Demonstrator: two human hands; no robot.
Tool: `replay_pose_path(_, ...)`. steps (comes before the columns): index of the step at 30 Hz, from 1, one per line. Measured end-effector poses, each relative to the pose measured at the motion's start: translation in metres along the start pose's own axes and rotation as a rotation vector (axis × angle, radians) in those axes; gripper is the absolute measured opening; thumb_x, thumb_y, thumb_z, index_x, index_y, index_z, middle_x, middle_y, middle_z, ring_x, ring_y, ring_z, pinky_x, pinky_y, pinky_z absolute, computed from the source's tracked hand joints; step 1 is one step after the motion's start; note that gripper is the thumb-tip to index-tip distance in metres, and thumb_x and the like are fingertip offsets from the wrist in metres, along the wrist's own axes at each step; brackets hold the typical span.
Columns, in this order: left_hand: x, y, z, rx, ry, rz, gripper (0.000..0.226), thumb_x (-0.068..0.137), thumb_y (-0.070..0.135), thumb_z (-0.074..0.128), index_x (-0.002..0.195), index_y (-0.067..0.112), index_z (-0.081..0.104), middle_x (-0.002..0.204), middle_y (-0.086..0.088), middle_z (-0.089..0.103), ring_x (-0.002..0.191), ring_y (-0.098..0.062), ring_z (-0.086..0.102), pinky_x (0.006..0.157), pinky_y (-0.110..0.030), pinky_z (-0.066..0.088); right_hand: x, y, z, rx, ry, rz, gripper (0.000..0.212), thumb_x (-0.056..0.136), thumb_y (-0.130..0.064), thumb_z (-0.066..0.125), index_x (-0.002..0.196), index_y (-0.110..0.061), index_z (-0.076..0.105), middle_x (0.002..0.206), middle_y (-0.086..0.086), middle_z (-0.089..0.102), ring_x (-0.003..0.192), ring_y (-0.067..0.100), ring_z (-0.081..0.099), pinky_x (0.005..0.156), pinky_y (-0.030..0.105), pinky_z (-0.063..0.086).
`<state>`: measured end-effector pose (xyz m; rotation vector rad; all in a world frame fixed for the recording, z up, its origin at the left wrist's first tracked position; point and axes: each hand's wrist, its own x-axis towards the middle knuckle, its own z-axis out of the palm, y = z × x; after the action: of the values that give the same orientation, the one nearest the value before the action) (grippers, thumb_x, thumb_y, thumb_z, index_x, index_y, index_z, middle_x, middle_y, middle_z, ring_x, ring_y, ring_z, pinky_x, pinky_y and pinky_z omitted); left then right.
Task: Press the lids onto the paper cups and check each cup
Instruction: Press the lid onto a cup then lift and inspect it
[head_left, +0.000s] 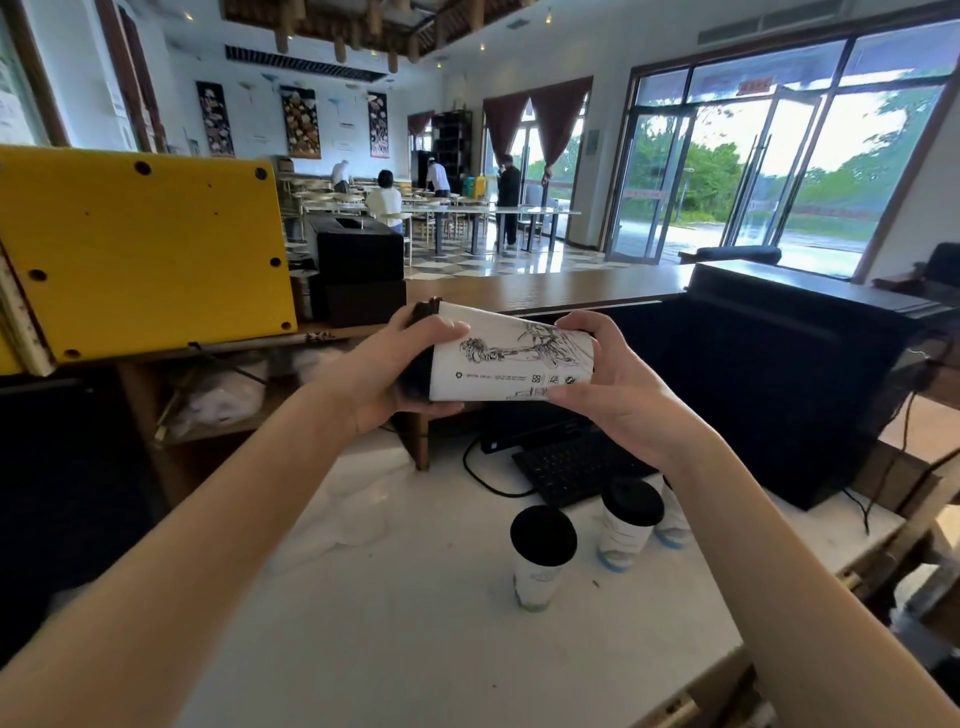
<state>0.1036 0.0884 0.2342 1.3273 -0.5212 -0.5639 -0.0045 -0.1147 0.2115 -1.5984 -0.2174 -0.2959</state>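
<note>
I hold a white paper cup (511, 358) with a black ink drawing sideways in front of me, well above the counter. Its black lid (418, 364) points left. My left hand (379, 369) wraps around the lid end. My right hand (605, 379) grips the cup's base end. On the white counter (415, 623) below stand two more lidded paper cups, one near the middle (540, 558) and one to its right (628, 522). A further white cup (675, 519) shows partly behind my right forearm.
A black keyboard (576, 467) with a cable lies at the counter's back. A large black box (769, 384) stands at the right, a yellow panel (140, 249) at the left. Crumpled clear plastic (353, 514) lies on the counter's left part. People stand at tables in the far room.
</note>
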Motion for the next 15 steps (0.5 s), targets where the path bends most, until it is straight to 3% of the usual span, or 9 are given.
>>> replay_pose_path(2, -0.001, -0.005, 0.001, 0.066, 0.037, 0.09, 0.044, 0.084, 0.018, 0.064, 0.124, 0.027, 0.046, 0.126, -0.013, 0.055, 0.096, -0.027, 0.064, 0.07, -0.042, 0.06, 0.002, 0.0, 0.0, 0.123, 0.027, 0.097, 0.06, 0.08, -0.015, 0.067, 0.133, -0.02, 0.04, 0.127, 0.015, 0.056, 0.114, 0.031, 0.059, 0.096, 0.05, 0.049)
replay_pose_path(4, -0.006, -0.008, 0.001, 0.22, 0.065, 0.219, 0.052, 0.08, 0.02, 0.07, 0.123, 0.037, 0.044, 0.125, -0.006, 0.05, 0.098, -0.027, 0.063, 0.077, -0.046, 0.059, 0.004, -0.003, 0.004, 0.2, 0.077, 0.262, 0.058, 0.084, -0.05, 0.056, 0.132, -0.019, 0.046, 0.13, 0.015, 0.058, 0.112, 0.032, 0.062, 0.087, 0.05, 0.054)
replay_pose_path(7, -0.014, -0.011, -0.003, 0.508, 0.04, 0.454, 0.063, 0.074, 0.023, 0.074, 0.121, 0.044, 0.04, 0.119, 0.009, 0.044, 0.104, -0.017, 0.056, 0.083, -0.043, 0.057, 0.007, -0.007, 0.01, 0.133, 0.117, 0.439, 0.07, 0.082, -0.071, 0.032, 0.113, -0.015, 0.061, 0.107, 0.016, 0.07, 0.093, 0.031, 0.07, 0.073, 0.042, 0.059)
replay_pose_path(9, -0.017, -0.012, -0.006, 0.603, 0.004, 0.567, 0.068, 0.071, 0.025, 0.075, 0.125, 0.04, 0.036, 0.121, 0.011, 0.041, 0.104, -0.008, 0.052, 0.086, -0.035, 0.056, 0.009, -0.01, 0.016, 0.113, 0.14, 0.463, 0.064, 0.086, -0.068, 0.033, 0.098, -0.013, 0.063, 0.087, 0.012, 0.071, 0.073, 0.025, 0.07, 0.062, 0.032, 0.059)
replay_pose_path(11, -0.019, -0.014, -0.01, 0.638, -0.04, 0.646, 0.072, 0.068, 0.031, 0.074, 0.128, 0.038, 0.034, 0.125, 0.011, 0.04, 0.107, -0.003, 0.05, 0.089, -0.027, 0.053, 0.01, -0.011, 0.021, 0.19, 0.174, 0.42, 0.046, 0.09, -0.055, 0.045, 0.099, -0.012, 0.06, 0.082, 0.009, 0.066, 0.065, 0.02, 0.067, 0.057, 0.03, 0.058)
replay_pose_path(15, -0.015, -0.017, -0.023, 0.616, -0.115, 0.563, 0.087, 0.072, 0.026, 0.079, 0.139, 0.043, 0.024, 0.134, 0.023, 0.035, 0.113, 0.014, 0.046, 0.087, -0.011, 0.047, 0.009, 0.0, 0.023, 0.271, 0.199, 0.236, 0.028, 0.092, -0.034, 0.054, 0.109, -0.013, 0.051, 0.097, 0.007, 0.062, 0.082, 0.021, 0.068, 0.071, 0.04, 0.06)
